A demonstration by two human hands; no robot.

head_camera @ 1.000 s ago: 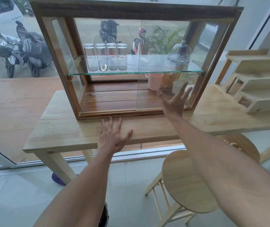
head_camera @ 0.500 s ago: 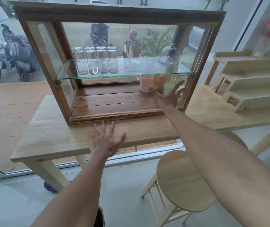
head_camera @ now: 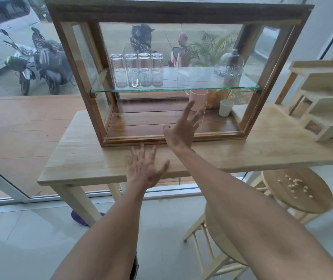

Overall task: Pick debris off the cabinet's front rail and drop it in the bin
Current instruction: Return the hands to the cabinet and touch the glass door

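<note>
Wooden cabinet [head_camera: 76, 63] on table [head_camera: 84, 158], left hand [head_camera: 144, 169] and right hand [head_camera: 181, 130] grips apart

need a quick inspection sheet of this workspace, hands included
surface: wooden table, bare in front of the cabinet
job's things: wood-and-glass cabinet on the table; front rail shows no debris that can be made out; no bin in view
clutter: four glasses and a glass dome on the glass shelf; pink cup and white cup on the cabinet floor; crumbs on a round stool; stepped wooden rack at the right
grippers: left hand open over the table edge; right hand open, fingers spread, at the rail
cables: nothing seen
surroundings: window, parked scooters outside
</note>
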